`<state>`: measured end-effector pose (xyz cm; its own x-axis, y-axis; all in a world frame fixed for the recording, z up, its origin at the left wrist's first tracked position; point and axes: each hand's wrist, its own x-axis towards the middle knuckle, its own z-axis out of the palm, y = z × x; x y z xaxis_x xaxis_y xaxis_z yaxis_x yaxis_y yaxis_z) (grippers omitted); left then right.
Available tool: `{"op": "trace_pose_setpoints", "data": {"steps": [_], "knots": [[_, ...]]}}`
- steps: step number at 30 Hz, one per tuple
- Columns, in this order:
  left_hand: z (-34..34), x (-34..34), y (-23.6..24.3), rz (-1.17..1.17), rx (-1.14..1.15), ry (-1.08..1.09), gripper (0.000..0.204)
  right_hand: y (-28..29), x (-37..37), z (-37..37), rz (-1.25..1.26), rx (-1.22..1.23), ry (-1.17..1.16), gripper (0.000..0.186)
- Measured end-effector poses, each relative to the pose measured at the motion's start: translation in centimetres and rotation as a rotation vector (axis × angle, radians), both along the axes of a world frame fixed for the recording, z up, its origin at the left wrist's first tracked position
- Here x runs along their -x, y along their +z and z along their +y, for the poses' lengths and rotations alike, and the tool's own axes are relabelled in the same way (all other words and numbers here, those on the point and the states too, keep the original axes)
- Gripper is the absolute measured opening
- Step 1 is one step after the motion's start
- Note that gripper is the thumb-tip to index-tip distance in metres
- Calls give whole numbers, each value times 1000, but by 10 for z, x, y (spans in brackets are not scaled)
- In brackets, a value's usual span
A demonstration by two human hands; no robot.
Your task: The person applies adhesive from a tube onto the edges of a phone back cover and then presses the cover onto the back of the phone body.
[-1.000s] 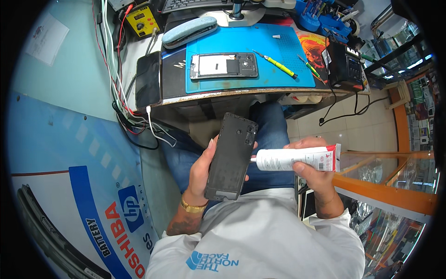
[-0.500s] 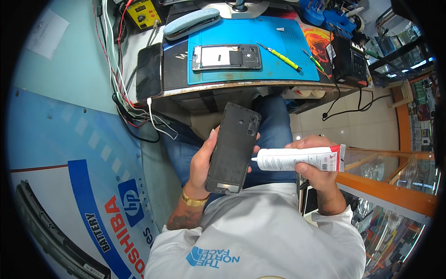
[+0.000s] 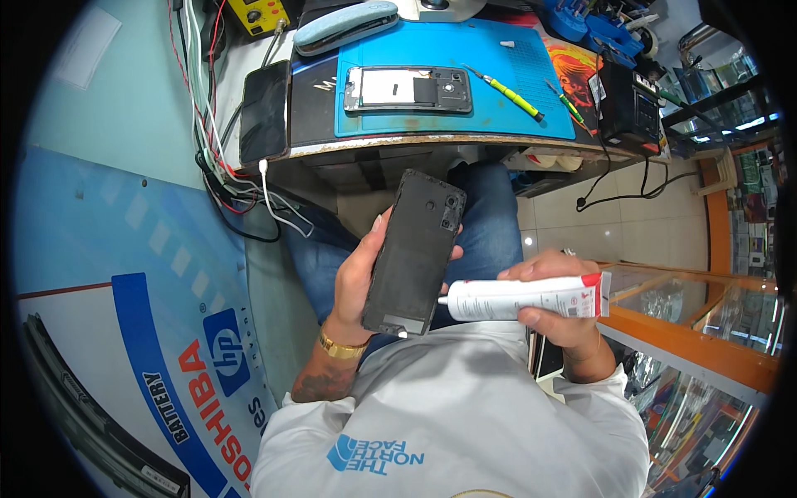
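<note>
My left hand (image 3: 355, 270) is closed around a black phone back panel (image 3: 415, 257), held tilted over my lap with its camera openings at the far end. A small bright patch shows at its near edge; I cannot tell what it is. In my right hand (image 3: 554, 311) is a white glue tube (image 3: 502, 299) with a red end, lying level between thumb and fingers. Its narrow nozzle (image 3: 443, 300) points left at the panel's right edge; whether they touch is unclear. On the blue mat (image 3: 515, 108) lies an opened phone (image 3: 407, 90) with its inside showing.
Beside the opened phone are a yellow-green screwdriver (image 3: 515, 98), a thinner green tool (image 3: 566, 104) and a small white cap (image 3: 507, 44). Another phone (image 3: 266, 112) sits at the table's left, near a white cable (image 3: 267, 187). A glasses case (image 3: 346, 27) and black device (image 3: 628, 112) flank the mat.
The tube has moved slightly left and nearer to me, its nozzle lower along the panel's right side. The panel has shifted a little nearer too. Both grips stay the same.
</note>
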<state>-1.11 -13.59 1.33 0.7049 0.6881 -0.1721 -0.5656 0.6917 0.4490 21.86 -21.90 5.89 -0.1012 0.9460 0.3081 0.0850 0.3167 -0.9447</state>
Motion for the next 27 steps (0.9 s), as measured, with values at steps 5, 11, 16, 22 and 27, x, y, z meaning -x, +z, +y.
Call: {"op": "trace_pose_setpoints", "data": {"steps": [5,11,16,22,27], "knots": [[1,-1,2,6,16,22,53,-5,3,1,30,-9,-9,33],[2,0,0,-13,13,28,51,-5,6,-2,-4,-4,10,34],[3,1,-2,-15,53,46,54,-1,9,-5,4,35,39,34],[4,2,-5,-32,42,52,54,-1,12,-7,-28,24,54,34],[5,2,-6,-47,64,51,54,-2,14,-8,-58,-33,46,35]]}}
